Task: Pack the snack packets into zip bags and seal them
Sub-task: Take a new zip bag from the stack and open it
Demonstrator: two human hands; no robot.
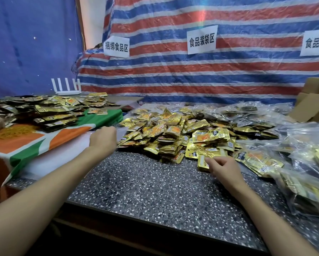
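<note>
**Gold foil on speckled stone**

A loose heap of flat, shiny gold foil snack packets (173, 130) lies on the dark, speckled worktop (145, 185). The right hand (223, 167) pinches one packet (202, 162) at the heap's near edge, fingers curled on its crinkled side. The left hand (103, 139) reaches to the heap's left edge, knuckles up. Its fingers are hidden, so its grip cannot be told. Clear, wrinkled zip bags (303, 163) filled with packets pile at the right.

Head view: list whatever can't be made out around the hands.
All head view:
Left hand: fingers hidden behind its own back; grip unknown.
Snack packet pinched by right hand: print too small.
Rightmost paper sign: cut off by frame edge.
Zip bags: seals lost in blur.
</note>
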